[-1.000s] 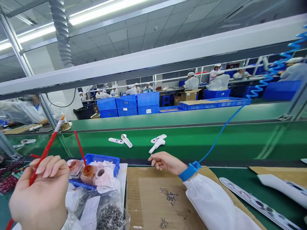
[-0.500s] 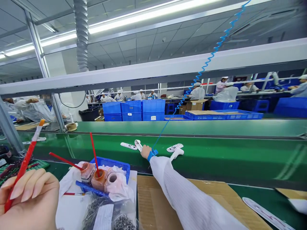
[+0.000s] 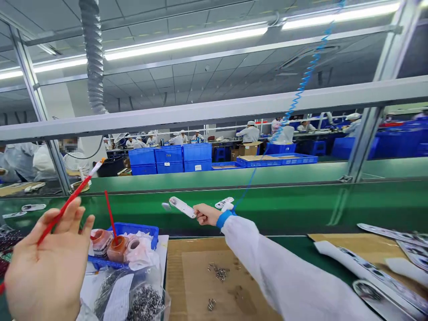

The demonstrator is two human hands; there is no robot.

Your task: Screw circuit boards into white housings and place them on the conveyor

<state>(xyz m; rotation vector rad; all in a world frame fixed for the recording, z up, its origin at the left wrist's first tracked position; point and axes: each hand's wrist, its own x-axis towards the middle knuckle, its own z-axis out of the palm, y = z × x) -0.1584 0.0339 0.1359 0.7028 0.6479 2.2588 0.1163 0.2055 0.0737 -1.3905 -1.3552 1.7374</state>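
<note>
Fingers of the R hand point(image 3: 207, 215) were closed on the near end of a white part point(image 3: 182, 207), a long, slim piece w/ rounded ends, held out above the green belt point(image 3: 287, 211) at arm's length. From where I stood it looked light & stiff, prob. smooth plastic, so a bit slippery; best held by its side edges or the plain near end, w/ no hard squeeze in case the shell was thin. A small pale pc point(image 3: 166, 206) showed just beyond its far tip; couldn't tell if the two touched.

L hand point(image 3: 50, 256), palm up, held a red brush point(image 3: 75, 192) loosely btwn thumb & fingers, tip raised, other fingers spread. The brush looked v. light, w/ a thin, stiff handle best pinched mid-shaft.

A blue strap point(image 3: 224, 218) circled the R wrist. Near the L hand, on the desk: a blue tray point(image 3: 154, 232) w/ stained jars point(image 3: 117, 250), one w/ a red stick point(image 3: 109, 214) standing in it, plus crumpled white paper point(image 3: 142, 257). In front of the tray, a clear bag point(image 3: 147, 301) of tiny metal pcs; to its right, more metal bits point(image 3: 220, 273) loose on cardboard point(image 3: 177, 272). Far R: more long white pcs point(image 3: 354, 261). Bkgd: stacked blue crates point(image 3: 197, 152), white-clad workers.
</note>
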